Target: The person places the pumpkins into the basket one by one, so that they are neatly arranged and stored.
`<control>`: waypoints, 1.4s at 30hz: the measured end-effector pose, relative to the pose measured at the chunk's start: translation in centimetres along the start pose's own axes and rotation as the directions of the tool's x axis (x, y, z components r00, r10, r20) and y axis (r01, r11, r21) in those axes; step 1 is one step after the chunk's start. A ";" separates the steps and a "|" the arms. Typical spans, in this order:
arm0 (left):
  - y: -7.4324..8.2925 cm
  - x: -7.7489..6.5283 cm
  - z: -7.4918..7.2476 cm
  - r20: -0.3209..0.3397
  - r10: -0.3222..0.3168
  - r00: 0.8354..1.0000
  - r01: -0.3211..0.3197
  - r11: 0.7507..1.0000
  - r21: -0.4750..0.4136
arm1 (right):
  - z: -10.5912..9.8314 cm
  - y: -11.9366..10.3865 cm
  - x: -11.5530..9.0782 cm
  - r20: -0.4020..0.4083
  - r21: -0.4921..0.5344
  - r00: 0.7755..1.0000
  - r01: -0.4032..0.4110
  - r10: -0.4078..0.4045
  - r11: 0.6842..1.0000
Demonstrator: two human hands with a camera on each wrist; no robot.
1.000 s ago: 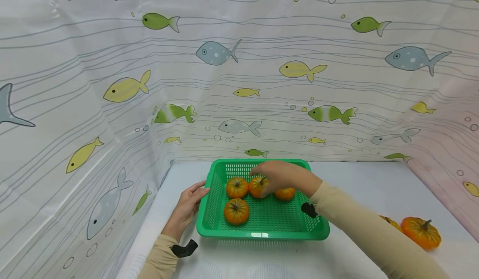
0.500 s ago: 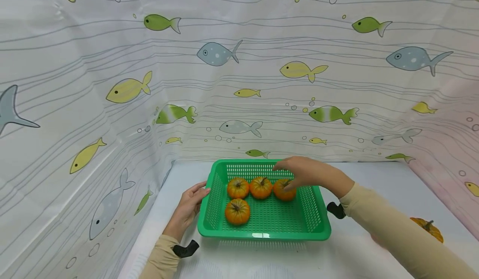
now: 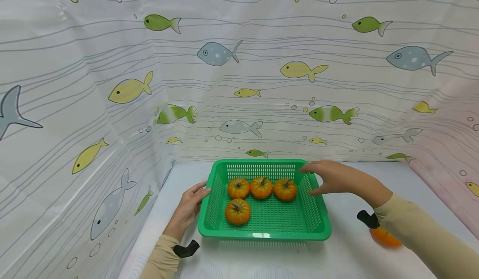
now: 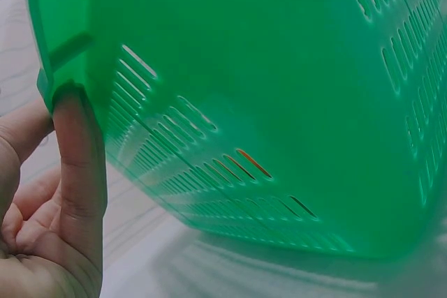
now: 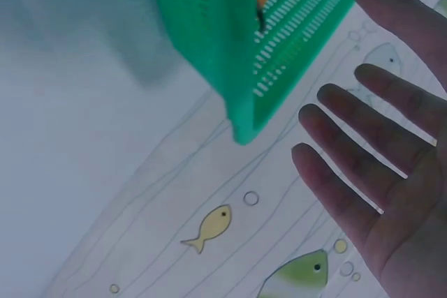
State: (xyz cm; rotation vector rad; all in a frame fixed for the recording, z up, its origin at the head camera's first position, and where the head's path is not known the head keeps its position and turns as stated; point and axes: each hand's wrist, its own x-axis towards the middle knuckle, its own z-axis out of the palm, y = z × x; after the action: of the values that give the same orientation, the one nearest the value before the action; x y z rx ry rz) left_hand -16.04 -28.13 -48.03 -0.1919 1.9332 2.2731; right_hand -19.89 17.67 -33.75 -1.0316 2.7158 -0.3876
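A green plastic basket stands on the table with several small orange pumpkins inside. Three of them line the back, the rightmost pumpkin among them, and one pumpkin lies at the front left. My left hand holds the basket's left rim; in the left wrist view a finger lies against its wall. My right hand hovers by the basket's right rim, thumb and fingers spread and holding nothing. The right wrist view shows that hand with its fingers apart, beside the basket.
Another orange pumpkin lies on the white table to the right, partly hidden by the right sleeve. A fish-patterned sheet surrounds the table at the back and sides.
My right hand has drawn back rightward from over the back-row pumpkins to the basket's right rim. The right sleeve now covers a different part of the table's right side. The left hand stays put.
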 end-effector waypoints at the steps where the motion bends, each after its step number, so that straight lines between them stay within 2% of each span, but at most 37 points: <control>1: 0.0 0.0 0.0 0.001 0.002 1.000 -0.002 1.000 -0.002 | 0.0 0.2 -0.4 0.002 0.002 1.000 -0.011 0.011 1.000; 6: 0.0 0.0 0.0 0.006 0.010 1.000 -0.010 1.000 0.002 | 0.2 1.4 -2.2 0.004 0.032 0.997 -0.076 0.075 0.997; 18: 0.0 0.0 0.0 0.008 0.009 1.000 -0.009 1.000 -0.013 | 2.5 5.7 -6.3 -0.017 0.087 0.990 -0.136 0.138 0.987; 29: -0.1 0.0 0.0 0.006 0.015 1.000 -0.015 1.000 -0.005 | 4.8 9.3 -10.3 0.026 0.163 0.964 -0.266 0.265 0.950; 36: -0.1 0.0 0.0 -0.003 0.011 1.000 -0.011 1.000 -0.002 | 6.5 10.9 -13.1 -0.022 0.142 0.974 -0.219 0.224 0.965; 42: -0.1 0.0 0.1 -0.021 -0.001 1.000 0.001 1.000 0.007 | 7.4 12.1 -14.7 0.007 0.185 0.968 -0.248 0.251 0.951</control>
State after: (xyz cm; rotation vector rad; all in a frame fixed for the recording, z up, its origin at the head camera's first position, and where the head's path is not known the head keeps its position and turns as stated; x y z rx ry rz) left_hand -16.00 -28.05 -48.12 -0.2172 1.9510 2.2723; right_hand -14.52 35.04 -43.08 -0.6295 2.7160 -0.5903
